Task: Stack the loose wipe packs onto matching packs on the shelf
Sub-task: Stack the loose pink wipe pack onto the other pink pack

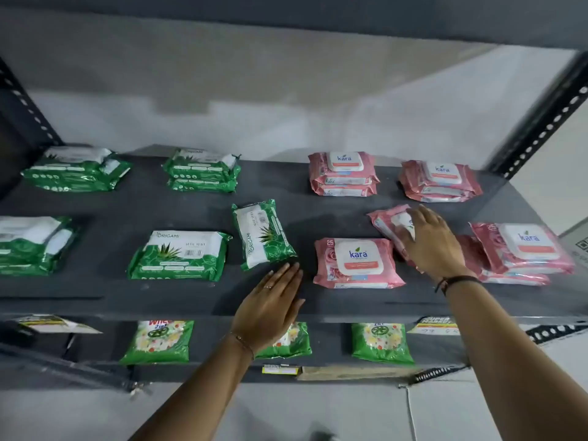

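On the dark shelf (197, 291) a loose green Origami pack (263, 233) lies turned on its side, just beyond the fingertips of my left hand (270, 310), which is flat and open. To its left lies a single green pack (179, 254). My right hand (428, 243) rests on a tilted loose pink Kara pack (389, 222), fingers curled over it. A single pink pack (356, 262) lies just left of that hand. Green stacks sit at the back left (76, 170), the back middle (202, 170) and the far left (35, 243). Pink stacks sit at the back (343, 173), (440, 181) and at the right (525, 249).
Perforated metal uprights stand at the left (28, 106) and right (541, 119) ends of the shelf. The shelf below holds green detergent bags (159, 342), (381, 343) and price tags (281, 370). Another shelf board (286, 23) runs overhead.
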